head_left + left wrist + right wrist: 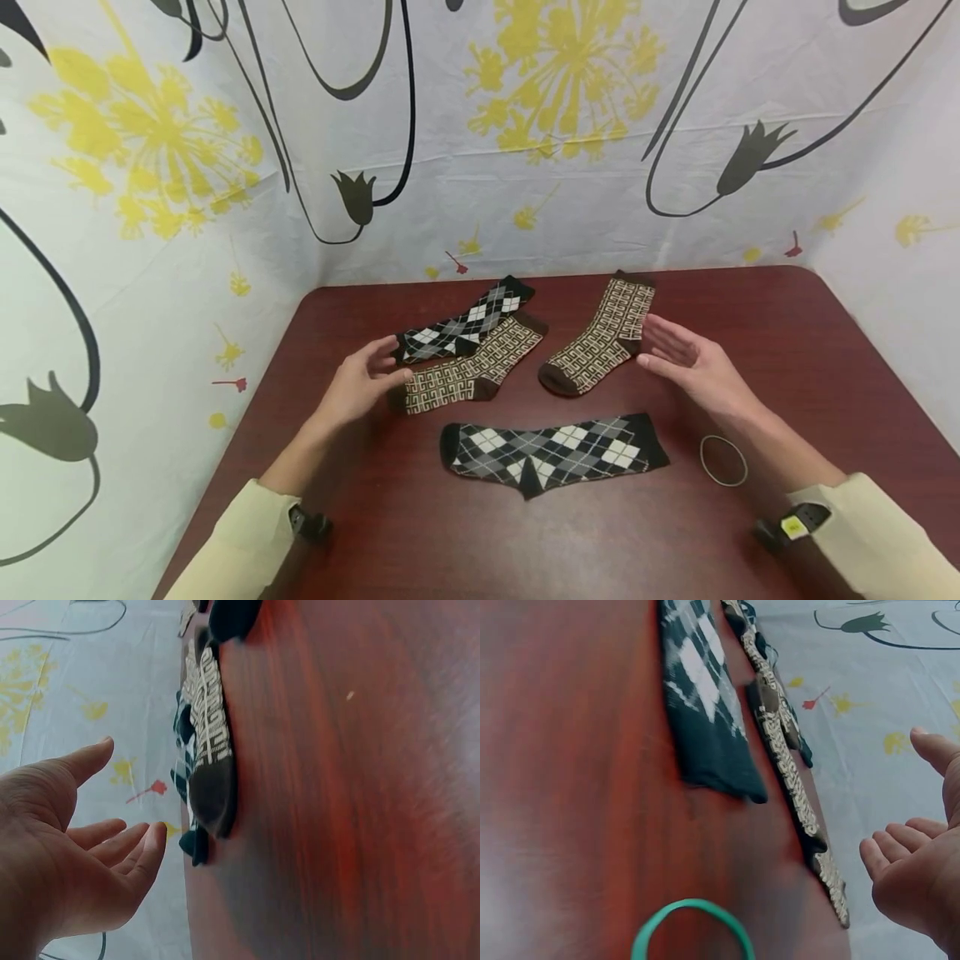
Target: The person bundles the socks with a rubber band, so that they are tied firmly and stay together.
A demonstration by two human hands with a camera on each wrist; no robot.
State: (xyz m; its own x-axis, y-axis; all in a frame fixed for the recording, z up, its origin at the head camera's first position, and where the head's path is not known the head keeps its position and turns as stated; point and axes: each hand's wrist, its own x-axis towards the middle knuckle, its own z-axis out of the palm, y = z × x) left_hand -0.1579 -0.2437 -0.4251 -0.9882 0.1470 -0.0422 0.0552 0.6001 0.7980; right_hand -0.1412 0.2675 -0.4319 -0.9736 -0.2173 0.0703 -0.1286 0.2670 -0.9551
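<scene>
Two kinds of socks lie flat on the table. In the head view an argyle sock [558, 451] in black, grey and white lies nearest the front. Behind it on the left, a brown-and-cream patterned sock [442, 387] partly overlaps a second argyle sock [480, 314]. Another brown-and-cream sock [596, 342] slants at the back right. My left hand [360, 383] hovers by the left ends of the overlapping pair, fingers loosely bent and holding nothing. Beside the right patterned sock, my right hand [697, 367] is held with fingers extended, grasping nothing.
A thin elastic band [723, 461], green in the right wrist view, lies on the dark red table [570, 550] below my right forearm. A white cloth [480, 217] with flower prints hangs behind and along both sides. Both wrists wear dark straps.
</scene>
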